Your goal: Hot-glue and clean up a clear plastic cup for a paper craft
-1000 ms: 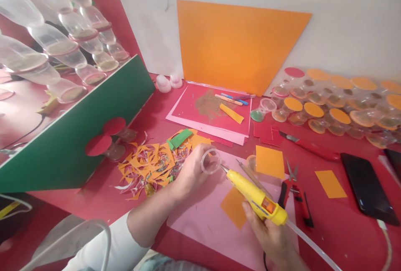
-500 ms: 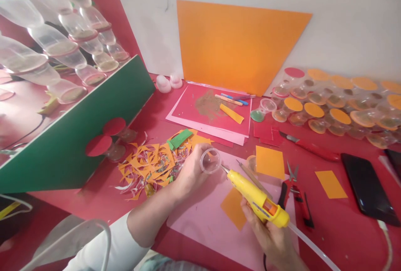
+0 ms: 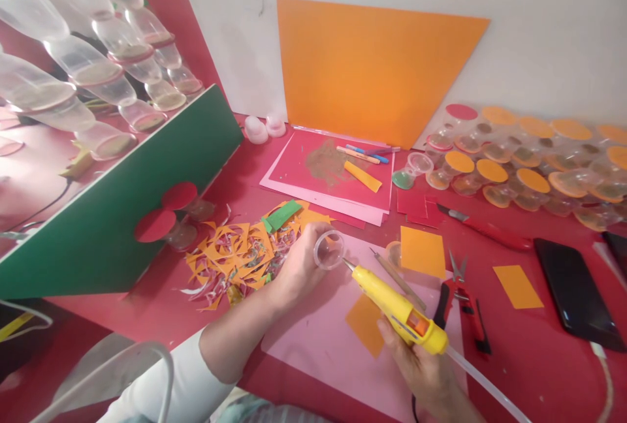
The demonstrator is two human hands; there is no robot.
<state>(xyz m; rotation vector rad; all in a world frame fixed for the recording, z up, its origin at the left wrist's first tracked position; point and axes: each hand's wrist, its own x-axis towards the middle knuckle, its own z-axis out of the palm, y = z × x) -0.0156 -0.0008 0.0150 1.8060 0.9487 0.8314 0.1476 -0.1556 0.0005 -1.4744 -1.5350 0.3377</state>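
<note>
My left hand [image 3: 302, 265] is closed round a small clear plastic cup [image 3: 329, 250], its round rim facing up toward me. In my right hand [image 3: 416, 361] is a yellow glue gun [image 3: 392, 302], with a clear glue stick [image 3: 482, 380] coming out of its back end. The metal nozzle points at the cup's rim, close to its right side; whether they touch I cannot tell. Below lies a pink sheet [image 3: 313, 358], bearing an orange paper piece [image 3: 365, 325] partly under the gun. An orange square [image 3: 422, 251] and a thin pointed tool [image 3: 398, 278] lie beyond the gun.
Orange paper scraps [image 3: 240, 253] are heaped left of my left hand. A green board [image 3: 122, 214] stands at the left. Red-handled pliers [image 3: 458, 292], a red knife [image 3: 490, 230] and a black phone [image 3: 578, 292] lie right. Joined cups with orange discs [image 3: 531, 181] stand at back right.
The glue gun has shifted slightly left, its nozzle nearer the cup's rim. My left hand and the cup are almost unmoved.
</note>
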